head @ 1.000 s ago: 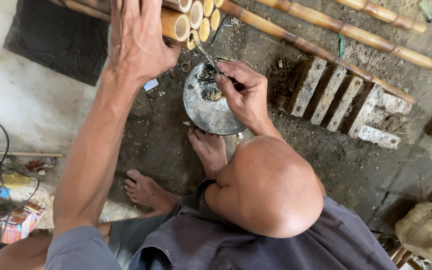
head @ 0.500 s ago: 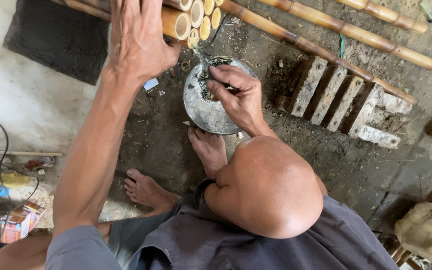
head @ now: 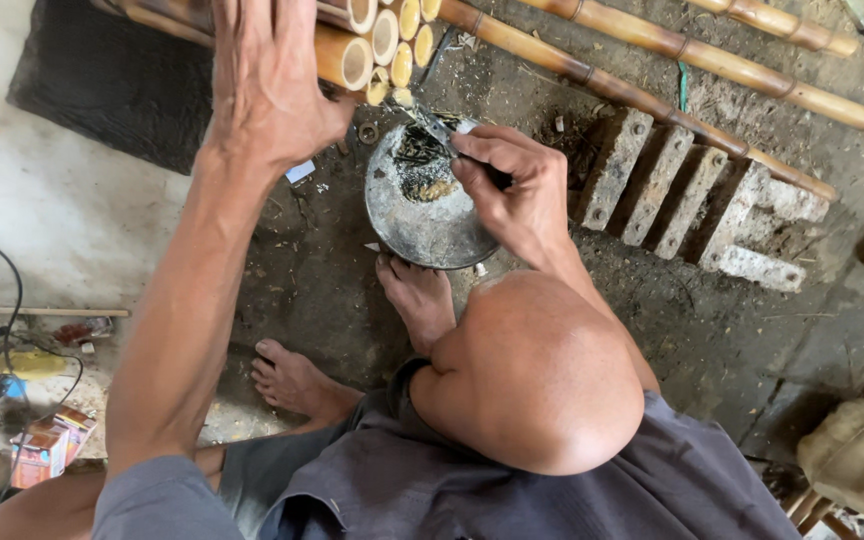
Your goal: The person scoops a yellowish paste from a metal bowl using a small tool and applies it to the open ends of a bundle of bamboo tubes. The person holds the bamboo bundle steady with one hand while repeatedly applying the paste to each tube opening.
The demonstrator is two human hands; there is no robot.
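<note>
- Your left hand [head: 270, 80] lay flat on top of the bundle of cut bamboo tubes [head: 372, 40], its fingers stretched out and held close together over the thickest tube.
- Your right hand [head: 517, 190] hovered over the round metal dish [head: 422, 215], its fingers curled and pinching a thin dark-handled tool [head: 442, 135].
- The tool's tip pointed at the dark ashy scraps in the dish's upper part.
- The dish sat on the dirt floor just beside the tube ends, with your bare foot [head: 420, 300] touching its lower rim.
- Long bamboo poles [head: 652, 100] and grey concrete blocks [head: 692, 205] lay to the right of the dish.
</note>
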